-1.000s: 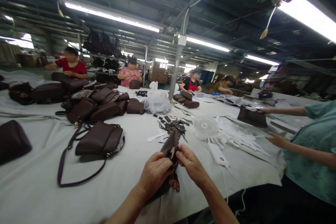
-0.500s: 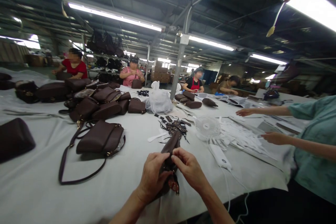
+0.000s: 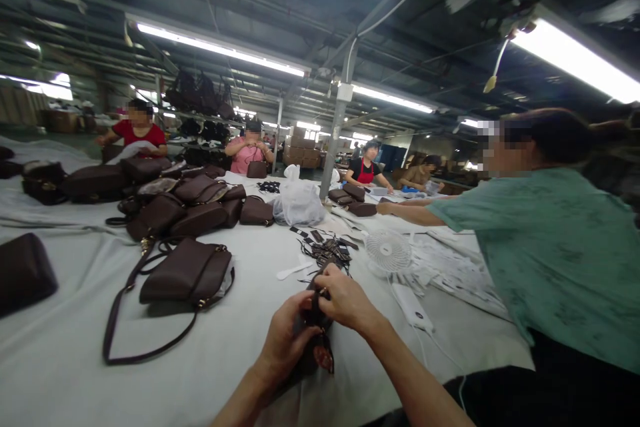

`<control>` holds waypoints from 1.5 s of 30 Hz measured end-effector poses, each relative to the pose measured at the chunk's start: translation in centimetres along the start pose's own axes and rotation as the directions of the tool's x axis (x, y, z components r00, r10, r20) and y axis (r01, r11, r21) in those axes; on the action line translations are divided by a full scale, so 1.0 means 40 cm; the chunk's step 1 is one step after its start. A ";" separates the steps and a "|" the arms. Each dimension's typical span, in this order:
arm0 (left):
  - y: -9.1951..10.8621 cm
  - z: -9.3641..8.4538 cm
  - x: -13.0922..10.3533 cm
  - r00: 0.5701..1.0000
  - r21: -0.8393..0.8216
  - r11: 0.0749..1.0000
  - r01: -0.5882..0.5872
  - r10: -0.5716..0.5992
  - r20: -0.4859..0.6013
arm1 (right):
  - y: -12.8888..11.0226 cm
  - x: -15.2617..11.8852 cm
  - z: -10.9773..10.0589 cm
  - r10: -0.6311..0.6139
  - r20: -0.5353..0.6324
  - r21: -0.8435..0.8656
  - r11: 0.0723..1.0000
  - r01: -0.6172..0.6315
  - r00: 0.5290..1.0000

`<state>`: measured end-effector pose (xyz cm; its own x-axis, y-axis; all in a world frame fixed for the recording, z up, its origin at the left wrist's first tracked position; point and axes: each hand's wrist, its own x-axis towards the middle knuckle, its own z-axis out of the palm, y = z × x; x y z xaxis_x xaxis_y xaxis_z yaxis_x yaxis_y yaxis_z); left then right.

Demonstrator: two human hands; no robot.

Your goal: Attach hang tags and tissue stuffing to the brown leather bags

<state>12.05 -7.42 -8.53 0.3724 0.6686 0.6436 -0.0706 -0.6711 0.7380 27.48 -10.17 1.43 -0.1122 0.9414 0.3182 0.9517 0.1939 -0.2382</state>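
Observation:
In front of me is a dark brown leather bag (image 3: 311, 359), standing narrow and seen from above, with a reddish-brown piece hanging at its near end. My left hand (image 3: 286, 333) grips its left side, thumb and fingers bent round the top edge. Fingers pinched, my right hand (image 3: 345, 297) is on the bag's top farther along; what lies between the fingertips is hidden. Just beyond lies a pile of dark straps and small tags (image 3: 327, 248). A brown shoulder bag (image 3: 183, 273) with a looped strap rests to the left.
A white fan (image 3: 387, 252) with a corded power bank (image 3: 413, 307) stands right of my hands. Brown bags (image 3: 200, 220) are heaped at left, beside a white plastic bag (image 3: 300, 197). A co-worker in green (image 3: 530, 247) leans over the table from the right.
My right hand has moved forward along the bag's top, while my left hand keeps its grip. The green-clad co-worker has leaned in and reached across to the brown bags near the pole.

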 end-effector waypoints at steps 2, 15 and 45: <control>-0.002 -0.015 0.007 0.999 -0.031 1.000 0.006 -0.005 0.043 | 0.002 0.017 -0.005 -0.036 0.020 -0.055 0.998 0.037 0.999; 0.047 -0.019 0.040 0.972 -0.308 0.923 0.232 -0.228 0.048 | 0.051 0.013 0.000 -0.035 -0.067 0.346 0.936 0.056 0.997; 0.042 -0.023 0.051 0.974 -0.054 0.998 -0.011 0.023 0.227 | 0.113 0.000 0.027 0.116 0.087 0.738 0.660 -0.142 0.989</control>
<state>11.85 -6.87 -5.81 0.5715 0.5630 0.5971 -0.1243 -0.6598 0.7411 31.48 -8.98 -0.65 -0.0249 0.9779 0.2076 0.4332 0.1977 -0.8793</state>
